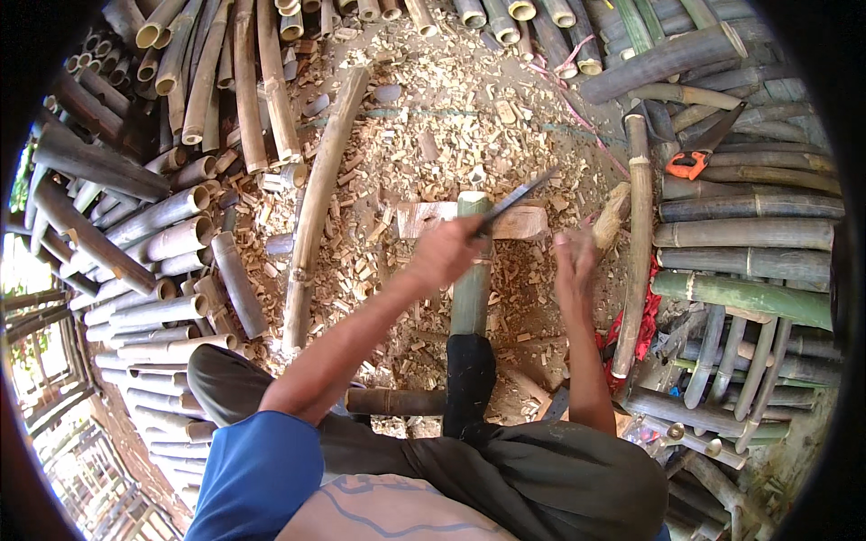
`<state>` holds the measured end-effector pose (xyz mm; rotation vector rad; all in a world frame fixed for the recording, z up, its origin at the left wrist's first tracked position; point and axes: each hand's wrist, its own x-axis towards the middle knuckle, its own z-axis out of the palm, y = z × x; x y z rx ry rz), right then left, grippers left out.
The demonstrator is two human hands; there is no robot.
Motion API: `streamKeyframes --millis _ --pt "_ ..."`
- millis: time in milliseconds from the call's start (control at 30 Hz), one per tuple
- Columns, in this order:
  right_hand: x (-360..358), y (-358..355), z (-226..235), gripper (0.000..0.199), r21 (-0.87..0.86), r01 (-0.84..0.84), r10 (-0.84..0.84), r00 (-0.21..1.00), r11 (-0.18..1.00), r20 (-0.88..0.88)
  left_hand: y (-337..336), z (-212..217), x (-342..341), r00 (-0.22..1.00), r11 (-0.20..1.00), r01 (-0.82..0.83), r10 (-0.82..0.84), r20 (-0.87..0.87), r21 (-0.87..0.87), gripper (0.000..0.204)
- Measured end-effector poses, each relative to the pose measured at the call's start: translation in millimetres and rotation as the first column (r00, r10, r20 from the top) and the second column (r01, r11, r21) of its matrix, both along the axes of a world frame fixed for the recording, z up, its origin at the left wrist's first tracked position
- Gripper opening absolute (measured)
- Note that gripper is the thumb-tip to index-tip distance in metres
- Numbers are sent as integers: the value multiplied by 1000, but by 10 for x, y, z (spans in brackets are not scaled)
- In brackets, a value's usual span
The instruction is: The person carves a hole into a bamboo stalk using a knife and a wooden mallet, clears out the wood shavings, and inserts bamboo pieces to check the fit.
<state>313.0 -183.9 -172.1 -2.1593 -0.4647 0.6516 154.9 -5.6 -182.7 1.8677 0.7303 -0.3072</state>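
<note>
My left hand (446, 252) is closed around the near end of a long dark blade (521, 195), which slants up to the right across the bamboo. A green bamboo pole (470, 298) points away from me, its far end on a pale wooden block (426, 218). Something black (469, 379), perhaps a wrap, covers the pole's near end between my legs. To the right of the block, my right hand (575, 257) is raised and slightly blurred, its fingers closed. A rough wooden club (612, 216) juts out beside them and appears held; the grip itself is partly hidden.
Wood chips (424, 108) cover the ground. Long bamboo poles lie at left (325, 198) and right (639, 207). Stacked bamboo (171, 239) crowds the left; more bamboo (744, 234) lies right, with an orange-handled saw (699, 162) on it. A short bamboo piece (397, 402) lies near my legs.
</note>
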Motion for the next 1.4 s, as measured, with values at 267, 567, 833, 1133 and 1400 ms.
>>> streamKeyframes --millis 267,567,833,1133,1400 --pt "910 -644 -1289 83 -523 276 -71 923 806 378 1271 -291 -482 932 891 265 -335 139 370 41" --pt "492 -1051 -390 66 81 199 -164 934 977 -316 1413 -523 -142 890 819 434 -455 -36 375 70" --pt "364 -565 689 76 220 -49 140 897 974 -420 1345 -529 -125 901 827 415 -432 -44 380 64" --pt "458 386 829 86 375 -173 -6 903 911 430 1275 -460 -132 891 776 450 -424 -161 443 52" --pt "1098 1001 2080 84 -123 -593 603 793 796 86 1390 -565 -218 881 791 470 -448 -153 391 52"
